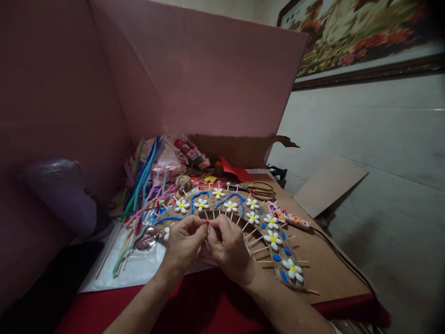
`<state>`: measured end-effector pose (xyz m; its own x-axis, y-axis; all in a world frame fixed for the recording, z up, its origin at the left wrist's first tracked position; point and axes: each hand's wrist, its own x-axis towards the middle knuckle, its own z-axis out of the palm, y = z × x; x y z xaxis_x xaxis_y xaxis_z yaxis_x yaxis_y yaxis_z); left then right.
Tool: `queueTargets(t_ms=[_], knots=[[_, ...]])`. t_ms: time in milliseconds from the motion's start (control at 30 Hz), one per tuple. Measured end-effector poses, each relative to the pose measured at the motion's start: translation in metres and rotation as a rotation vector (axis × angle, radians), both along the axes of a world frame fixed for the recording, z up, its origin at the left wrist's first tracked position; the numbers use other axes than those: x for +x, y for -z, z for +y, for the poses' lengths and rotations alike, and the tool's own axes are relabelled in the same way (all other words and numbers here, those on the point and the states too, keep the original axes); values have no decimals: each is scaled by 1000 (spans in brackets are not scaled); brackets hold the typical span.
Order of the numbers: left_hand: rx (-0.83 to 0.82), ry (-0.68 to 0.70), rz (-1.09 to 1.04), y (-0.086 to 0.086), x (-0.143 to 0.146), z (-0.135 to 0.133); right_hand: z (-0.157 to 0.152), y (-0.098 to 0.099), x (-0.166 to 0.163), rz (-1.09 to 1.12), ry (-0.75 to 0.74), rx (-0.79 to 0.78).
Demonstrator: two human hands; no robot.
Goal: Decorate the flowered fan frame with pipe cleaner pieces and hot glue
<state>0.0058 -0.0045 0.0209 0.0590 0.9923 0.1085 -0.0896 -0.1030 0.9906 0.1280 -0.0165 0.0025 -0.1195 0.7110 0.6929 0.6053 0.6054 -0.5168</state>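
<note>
An arched jute-wrapped craft piece (243, 218) lies on the table, decorated with white daisy flowers, blue shapes and wooden sticks poking out. Both hands meet over its inner edge. My left hand (183, 243) and my right hand (227, 246) pinch together around a tiny red bead (207, 223), probably on a thin stick tip. The fingers of both hands are curled closed.
Pipe cleaners (144, 178), a twine ball (183, 182), scissors (259, 189) and a patterned glue gun (288, 216) with a black cord lie around the craft. A pink cardboard screen (208, 69) stands behind. A loose cardboard sheet (328, 185) leans at right. The table edge is red.
</note>
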Motion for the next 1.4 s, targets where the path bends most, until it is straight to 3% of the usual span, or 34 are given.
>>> queueTargets(t_ms=[133, 433, 700, 800, 933, 1000, 1100, 1200, 1300, 1400], knots=[[6, 24, -58, 0, -2, 2, -2, -6, 1, 62, 0, -43], [-303, 407, -334, -6, -13, 5, -1, -19, 7, 331, -172, -116], [-312, 413, -332, -11, -14, 4, 8, -19, 13, 392, -253, -137], [-272, 386, -304, -11, -13, 5, 6, -23, 10, 330, -223, -118], [-241, 375, -302, -11, -13, 6, -15, -45, 13, 196, -81, -76], [-241, 361, -308, -12, -13, 7, -24, -58, 31, 122, 27, -29], [-256, 347, -313, -12, -14, 6, -24, -67, 85, -44, 248, -65], [-259, 342, -312, -12, -13, 5, -8, -59, 153, -400, 489, -391], [-245, 335, -311, -12, -12, 4, 6, -40, 199, -513, 514, -510], [-231, 323, -305, -11, -12, 4, 12, -21, 212, -593, 486, -562]])
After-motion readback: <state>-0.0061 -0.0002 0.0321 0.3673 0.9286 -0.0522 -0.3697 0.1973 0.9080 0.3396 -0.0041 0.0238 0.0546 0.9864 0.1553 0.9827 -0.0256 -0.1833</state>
